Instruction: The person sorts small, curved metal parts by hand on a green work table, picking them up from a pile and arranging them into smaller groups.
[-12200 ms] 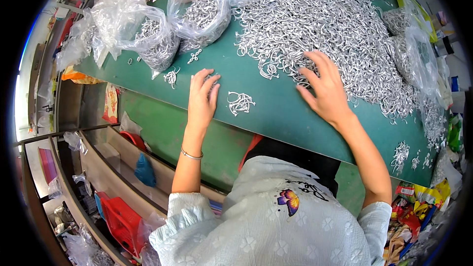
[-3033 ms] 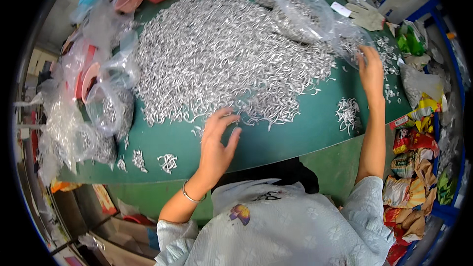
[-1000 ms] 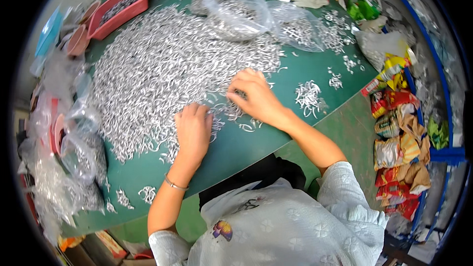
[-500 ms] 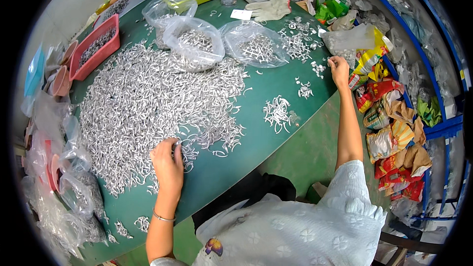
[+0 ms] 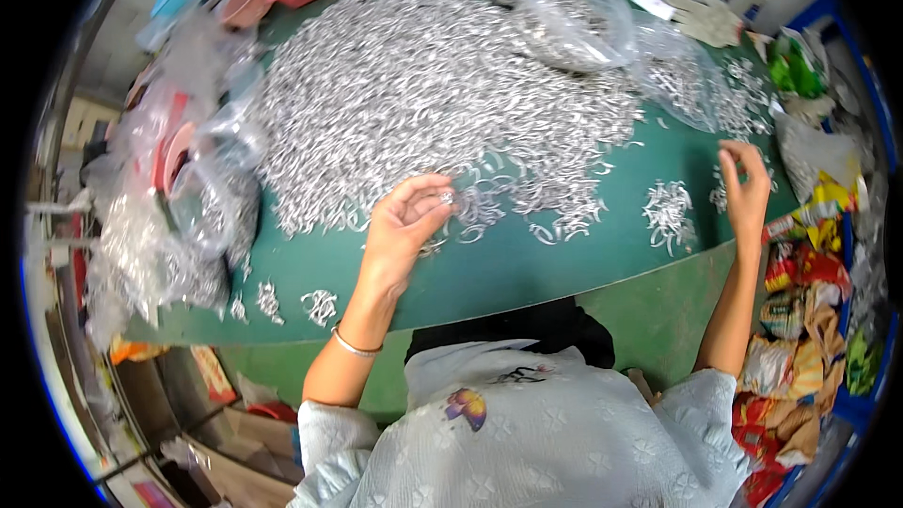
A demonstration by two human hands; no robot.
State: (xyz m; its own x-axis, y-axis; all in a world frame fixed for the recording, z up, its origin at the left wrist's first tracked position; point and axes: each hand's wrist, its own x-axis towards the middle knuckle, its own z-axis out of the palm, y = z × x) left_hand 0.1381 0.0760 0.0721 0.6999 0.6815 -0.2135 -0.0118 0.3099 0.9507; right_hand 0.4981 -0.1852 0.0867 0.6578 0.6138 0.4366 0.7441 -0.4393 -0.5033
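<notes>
The left hand (image 5: 400, 230) is curled, its fingers pinched together on a small silver metal piece (image 5: 446, 198) at the near edge of the big pile of metal pieces (image 5: 423, 94). The pile lies just beyond this hand, away from the person. The right hand (image 5: 748, 188) is well apart at the right, fingers half closed; whether it holds something I cannot tell. A small heap (image 5: 670, 212) lies on the green tabletop (image 5: 527, 268) just left of it.

The single head-worn fisheye view looks steeply down from above the person's shoulders onto the green table (image 5: 527, 263), close enough that the torso fills the lower centre of the frame, the table edges bending toward the dark circular rim.
</notes>
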